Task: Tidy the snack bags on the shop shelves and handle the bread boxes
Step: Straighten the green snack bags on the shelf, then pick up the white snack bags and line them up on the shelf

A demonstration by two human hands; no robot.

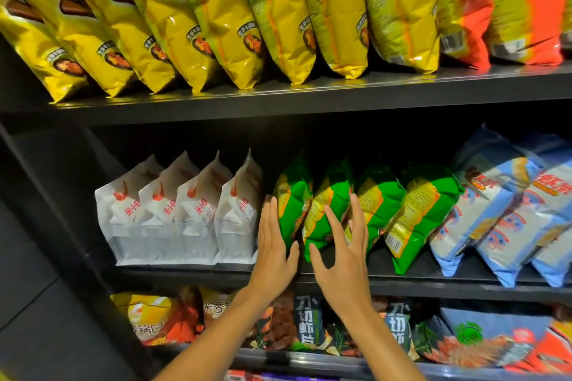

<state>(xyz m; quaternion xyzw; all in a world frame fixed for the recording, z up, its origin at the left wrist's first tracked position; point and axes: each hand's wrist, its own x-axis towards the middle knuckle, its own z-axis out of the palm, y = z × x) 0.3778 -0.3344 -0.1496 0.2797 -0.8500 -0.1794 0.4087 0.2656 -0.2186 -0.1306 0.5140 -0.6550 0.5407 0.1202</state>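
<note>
Flanking upright green snack bags (312,210), left hand (275,254), right hand (343,260), apparently touching.

I noted both forearms were bare, no sleeves, left hand (274,252) and right hand (343,260) without gloves, rings or watch visible.

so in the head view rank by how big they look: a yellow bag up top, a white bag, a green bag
1. yellow bag, though it is cut off at the top
2. white bag and green bag: look alike, unranked
</note>
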